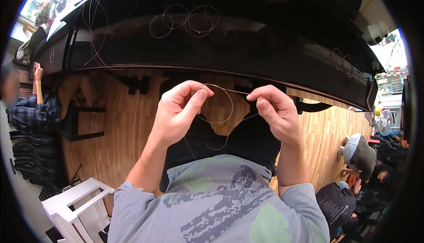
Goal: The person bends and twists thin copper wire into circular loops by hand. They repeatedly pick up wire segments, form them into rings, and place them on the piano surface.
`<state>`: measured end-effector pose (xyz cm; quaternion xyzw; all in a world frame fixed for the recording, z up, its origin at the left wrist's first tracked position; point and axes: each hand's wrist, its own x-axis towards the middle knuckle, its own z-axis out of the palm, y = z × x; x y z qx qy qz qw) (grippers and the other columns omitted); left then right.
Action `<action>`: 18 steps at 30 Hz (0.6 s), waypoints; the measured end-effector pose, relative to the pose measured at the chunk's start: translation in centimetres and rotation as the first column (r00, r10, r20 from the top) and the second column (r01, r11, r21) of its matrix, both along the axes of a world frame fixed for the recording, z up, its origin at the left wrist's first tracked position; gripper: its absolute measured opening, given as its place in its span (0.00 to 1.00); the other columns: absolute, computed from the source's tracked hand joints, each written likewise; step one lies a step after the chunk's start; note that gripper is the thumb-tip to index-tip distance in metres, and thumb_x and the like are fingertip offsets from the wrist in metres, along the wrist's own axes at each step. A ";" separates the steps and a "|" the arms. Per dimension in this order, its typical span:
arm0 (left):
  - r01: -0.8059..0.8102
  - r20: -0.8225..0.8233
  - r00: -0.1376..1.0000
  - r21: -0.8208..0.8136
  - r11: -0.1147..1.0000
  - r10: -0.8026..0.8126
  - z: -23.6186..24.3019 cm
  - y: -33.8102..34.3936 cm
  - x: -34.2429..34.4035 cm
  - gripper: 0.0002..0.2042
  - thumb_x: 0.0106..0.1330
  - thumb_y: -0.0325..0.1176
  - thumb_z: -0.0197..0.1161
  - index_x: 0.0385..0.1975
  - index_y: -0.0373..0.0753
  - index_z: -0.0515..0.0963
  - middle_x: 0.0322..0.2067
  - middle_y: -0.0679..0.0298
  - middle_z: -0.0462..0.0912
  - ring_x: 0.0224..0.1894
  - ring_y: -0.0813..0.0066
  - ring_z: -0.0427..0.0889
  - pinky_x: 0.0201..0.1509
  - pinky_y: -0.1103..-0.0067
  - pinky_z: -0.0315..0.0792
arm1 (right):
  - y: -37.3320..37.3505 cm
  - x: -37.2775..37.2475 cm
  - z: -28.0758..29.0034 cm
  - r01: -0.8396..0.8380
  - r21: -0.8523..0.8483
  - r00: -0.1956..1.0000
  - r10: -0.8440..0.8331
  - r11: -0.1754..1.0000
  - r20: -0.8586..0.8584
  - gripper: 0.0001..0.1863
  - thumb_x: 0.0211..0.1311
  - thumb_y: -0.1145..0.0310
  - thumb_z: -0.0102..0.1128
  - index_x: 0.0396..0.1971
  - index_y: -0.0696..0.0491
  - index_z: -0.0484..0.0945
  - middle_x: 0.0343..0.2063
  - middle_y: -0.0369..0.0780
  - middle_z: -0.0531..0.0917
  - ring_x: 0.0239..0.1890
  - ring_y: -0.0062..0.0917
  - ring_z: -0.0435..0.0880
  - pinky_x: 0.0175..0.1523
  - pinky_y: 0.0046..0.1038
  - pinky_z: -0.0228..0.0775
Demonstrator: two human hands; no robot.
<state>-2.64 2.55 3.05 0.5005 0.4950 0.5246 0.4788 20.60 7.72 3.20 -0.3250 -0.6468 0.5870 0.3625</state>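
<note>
Between my two hands I hold a thin metal string (231, 99), partly curled into a loop. My left hand (183, 106) pinches it between thumb and forefinger at the loop's left side. A stretch runs across to my right hand (274, 110), which pinches it too, thumb against forefinger. Loose lengths of the string hang below, over my dark trousers (201, 139). On the black piano (265, 53) ahead lie several coiled strings (202, 20), some silvery. A long loose string (106, 26) trails at the left, and copper-coloured coils (342, 60) sit far right.
The piano's front edge runs just beyond my hands. At left a person in a checked shirt (33, 115) works near a dark stool (84, 124). A white wooden frame (77, 207) stands lower left. Several people (338, 203) sit or crouch at the right on the wooden floor (119, 154).
</note>
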 end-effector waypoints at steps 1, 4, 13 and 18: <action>0.014 0.028 1.000 -0.037 0.999 -0.013 0.2 0.0 0.3 0.08 0.70 0.31 0.52 0.37 0.33 0.77 0.17 0.75 0.68 0.18 0.93 0.60 0.20 0.90 0.53 | -0.2 -0.3 -0.4 0.030 -0.051 0.990 -0.036 0.998 -0.138 0.05 0.66 0.72 0.54 0.37 0.56 0.77 0.22 0.29 0.71 0.23 0.09 0.65 0.27 0.14 0.54; 0.032 0.186 0.982 -0.090 0.995 -0.015 0.3 0.1 0.7 0.10 0.72 0.32 0.48 0.38 0.34 0.76 0.16 0.73 0.69 0.17 0.93 0.60 0.19 0.92 0.53 | -0.2 -0.8 -1.5 0.058 -0.122 0.927 -0.098 0.991 -0.362 0.05 0.66 0.74 0.53 0.38 0.56 0.77 0.25 0.28 0.71 0.25 0.09 0.66 0.28 0.14 0.55; 0.073 0.197 0.979 -0.136 0.988 -0.045 0.4 0.1 1.2 0.11 0.72 0.34 0.50 0.37 0.34 0.78 0.18 0.69 0.78 0.19 0.91 0.72 0.22 0.91 0.63 | -1.0 -2.5 -2.4 0.127 0.105 0.985 -0.113 0.986 -0.130 0.07 0.62 0.79 0.54 0.38 0.58 0.79 0.30 0.34 0.78 0.29 0.13 0.71 0.32 0.16 0.62; 0.034 0.083 0.996 -0.067 0.997 -0.029 -1.0 0.0 1.7 0.11 0.70 0.31 0.52 0.40 0.33 0.81 0.20 0.70 0.76 0.17 0.89 0.71 0.18 0.92 0.63 | -0.4 -1.8 -2.1 0.031 0.198 0.981 0.009 0.980 -0.196 0.10 0.66 0.73 0.49 0.41 0.59 0.77 0.34 0.36 0.77 0.30 0.15 0.70 0.33 0.18 0.62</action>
